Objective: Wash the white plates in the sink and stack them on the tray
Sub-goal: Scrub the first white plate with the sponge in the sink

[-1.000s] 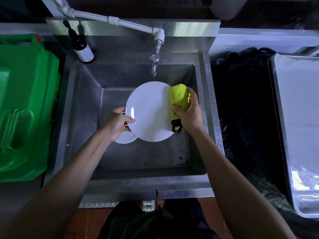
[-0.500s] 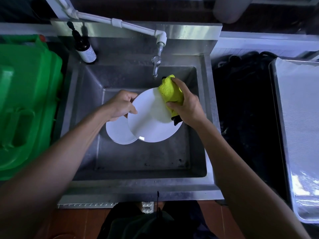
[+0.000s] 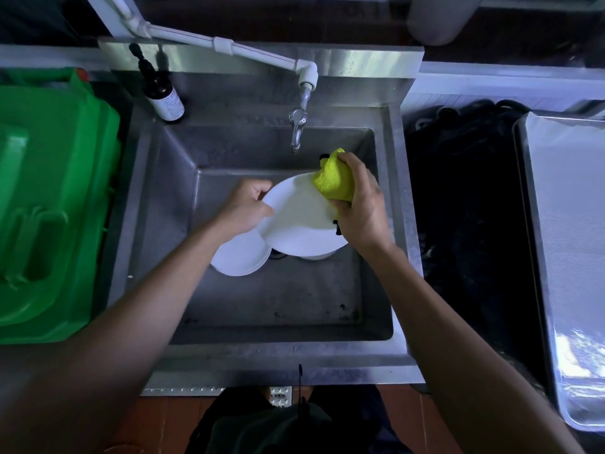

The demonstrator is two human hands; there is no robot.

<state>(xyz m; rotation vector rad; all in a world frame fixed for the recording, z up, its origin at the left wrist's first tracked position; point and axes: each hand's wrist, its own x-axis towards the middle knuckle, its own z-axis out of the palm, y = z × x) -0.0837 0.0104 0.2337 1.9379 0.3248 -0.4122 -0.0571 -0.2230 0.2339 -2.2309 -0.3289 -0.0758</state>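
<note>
1. Lay at the far left: green plastic bin (image 3: 49,204), beside the steel sink (image 3: 157,198).
2. Stood on the sink's back left corner: dark pump bottle (image 3: 162,93) with a white label.
3. Rested on the sink floor: second white plate (image 3: 240,257), partly under the held one.
4. Gripped the left rim of a white plate (image 3: 301,221): left hand (image 3: 245,208), fingers curled, thumb on top, plate tilted above the basin below the tap (image 3: 297,126).
5. Closed around a yellow cloth (image 3: 335,180): right hand (image 3: 360,204), cloth pressed to the plate's upper right edge.
6. Sat at the far right, well apart from the sink: metal tray (image 3: 569,224), no plates visible on it.
</note>
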